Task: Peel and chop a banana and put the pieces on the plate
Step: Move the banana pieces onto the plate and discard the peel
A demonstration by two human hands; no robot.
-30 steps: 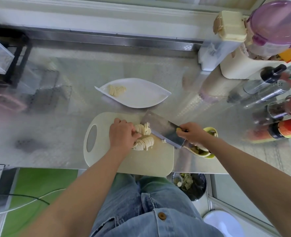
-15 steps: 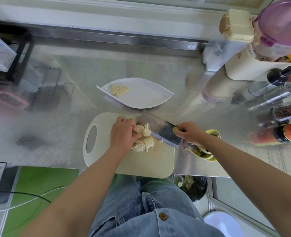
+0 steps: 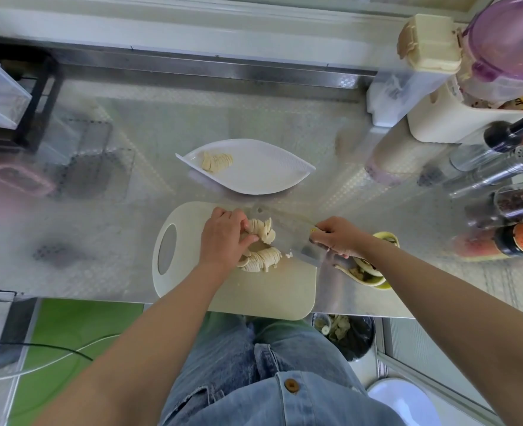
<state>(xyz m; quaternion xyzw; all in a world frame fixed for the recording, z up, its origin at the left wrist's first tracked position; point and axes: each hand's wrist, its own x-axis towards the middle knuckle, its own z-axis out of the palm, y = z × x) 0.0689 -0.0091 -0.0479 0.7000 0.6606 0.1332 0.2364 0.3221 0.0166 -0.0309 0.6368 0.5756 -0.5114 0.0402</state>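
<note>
Fingertips (image 3: 249, 239) of left hand (image 3: 221, 241) curled onto upper row of banana slices (image 3: 261, 230) on cutting board (image 3: 254, 293), right hand (image 3: 337, 236) gripping cleaver (image 3: 297, 241) just beside them, few slices already on plate (image 3: 269, 179); likely hazard: blade nicking knuckles if it skids on soft fruit.

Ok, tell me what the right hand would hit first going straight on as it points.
Probably the banana slices: the right hand aims the knife left at them, with the left hand holding them just beyond. The blade is blurred, gap unclear.
</note>
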